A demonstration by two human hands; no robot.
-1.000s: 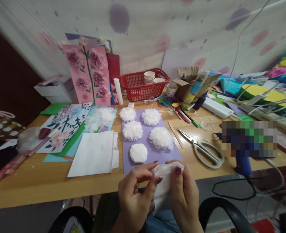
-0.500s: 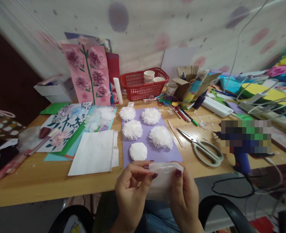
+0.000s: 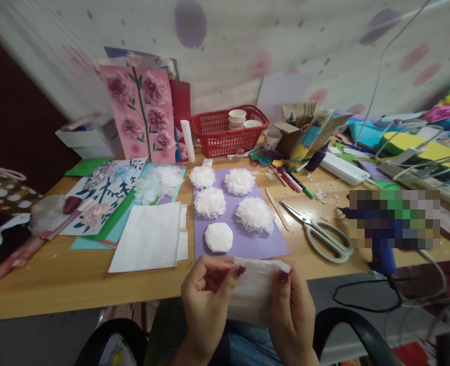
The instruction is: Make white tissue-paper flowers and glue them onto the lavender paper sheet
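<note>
Between my hands, over the table's front edge, is a sheet of thin white tissue paper [image 3: 253, 292] with a narrow fold along its top. My left hand [image 3: 208, 300] pinches its upper left side between thumb and fingers. At the right end, my right hand [image 3: 291, 310] grips it with the thumb on the near face. Just beyond lies a purple sheet of paper [image 3: 232, 246]. On it are several fluffy white paper flowers [image 3: 254, 214] and a flat white octagonal piece of paper [image 3: 219, 237]. A stack of white tissue sheets [image 3: 146, 239] lies to the left.
Large scissors [image 3: 326, 234] and a wooden stick [image 3: 277, 208] lie right of the purple sheet. A blue glue gun [image 3: 383, 256] sits farther right with cables. Behind stand a red basket [image 3: 225, 137] with paper cups and a pink flower picture [image 3: 143, 114]. Markers [image 3: 291, 180] are scattered nearby.
The tissue sheet has tilted and dropped slightly, its top edge now a thinner fold. Both hands keep their grip; the whole view has shifted a little.
</note>
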